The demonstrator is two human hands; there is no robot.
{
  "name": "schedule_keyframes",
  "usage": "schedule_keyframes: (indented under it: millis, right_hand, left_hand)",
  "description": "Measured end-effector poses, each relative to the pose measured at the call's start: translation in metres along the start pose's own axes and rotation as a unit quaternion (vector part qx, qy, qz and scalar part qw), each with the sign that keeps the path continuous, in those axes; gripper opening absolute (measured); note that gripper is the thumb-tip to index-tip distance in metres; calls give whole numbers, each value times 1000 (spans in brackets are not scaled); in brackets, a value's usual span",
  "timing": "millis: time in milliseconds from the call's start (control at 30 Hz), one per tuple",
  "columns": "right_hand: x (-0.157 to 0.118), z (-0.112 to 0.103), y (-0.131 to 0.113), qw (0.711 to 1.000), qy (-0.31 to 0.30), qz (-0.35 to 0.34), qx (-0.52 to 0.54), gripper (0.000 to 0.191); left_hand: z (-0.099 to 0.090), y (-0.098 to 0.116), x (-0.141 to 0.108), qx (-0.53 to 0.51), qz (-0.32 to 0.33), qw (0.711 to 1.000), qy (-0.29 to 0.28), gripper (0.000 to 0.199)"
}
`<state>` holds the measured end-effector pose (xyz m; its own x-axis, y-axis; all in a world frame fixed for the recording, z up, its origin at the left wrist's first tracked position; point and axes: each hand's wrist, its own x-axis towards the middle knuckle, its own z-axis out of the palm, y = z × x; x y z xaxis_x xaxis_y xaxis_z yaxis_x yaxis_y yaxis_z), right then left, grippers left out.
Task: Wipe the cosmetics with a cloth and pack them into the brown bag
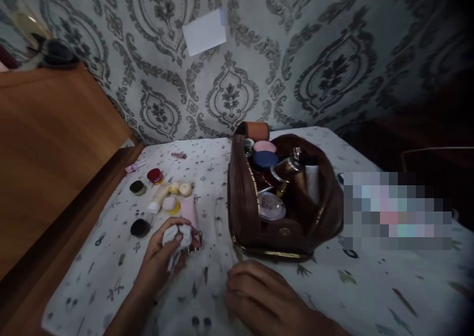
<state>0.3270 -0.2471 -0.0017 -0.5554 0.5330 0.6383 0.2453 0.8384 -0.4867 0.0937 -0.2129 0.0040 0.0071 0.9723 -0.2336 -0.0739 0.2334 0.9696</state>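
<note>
My left hand (pixel 166 249) is closed around a crumpled white cloth or tissue (pixel 177 236), just in front of a pink tube (pixel 189 211). My right hand (pixel 259 291) rests low near the front of the brown bag, its fingers curled together; whatever they hold, if anything, is hidden. The brown leather bag (pixel 242 212) stands unzipped and open. Inside it are a blue-lidded jar (pixel 265 160), a pink lid (pixel 264 147), a clear round case (pixel 272 206), a dark metallic bottle (pixel 285 170) and a white tube (pixel 313 183).
Left of the bag lie a red-lidded jar (pixel 155 176), a green jar (pixel 138 188), a black jar (pixel 139 228), a cream tube (pixel 158 199) and small yellow pots (pixel 171 205). A wooden panel (pixel 55 143) borders the left. A blurred patch covers the right.
</note>
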Motion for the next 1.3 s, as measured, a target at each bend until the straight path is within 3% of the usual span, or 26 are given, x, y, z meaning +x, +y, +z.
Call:
schedule_keyframes:
  millis: [133, 233, 267, 333, 533, 700, 833, 1000, 1300]
  right_hand:
    - [13, 45, 15, 996, 16, 78, 49, 22]
    - [26, 72, 24, 982, 28, 155, 103, 28]
    - [31, 79, 27, 976, 38, 177, 124, 30]
    - [38, 91, 32, 963, 58, 210, 157, 34]
    - [36, 107, 42, 955, 95, 223, 169, 38]
    - [32, 107, 44, 948, 107, 245, 171, 40]
    - [31, 106, 44, 938, 117, 276, 174, 43]
    - [31, 103, 42, 932, 123, 287, 181, 43]
    - [34, 110, 48, 924, 143, 293, 201, 37]
  left_hand:
    - [-32, 11, 20, 46, 67, 994, 72, 15]
    - [-54, 32, 52, 169, 130, 973, 85, 8]
    - [-59, 40, 66, 232, 162, 956, 82, 8]
    - [-66, 55, 97, 418, 231, 875, 77, 16]
    - [-68, 68, 183, 563, 202, 797, 86, 46]
    - [-68, 70, 232, 646, 158, 735, 133, 35]
    - [-64, 73, 254, 702, 140, 688, 122, 48]
    - [-49, 67, 267, 761, 169, 624, 50, 59]
    - [-36, 63, 282, 813, 173, 555, -25, 43]
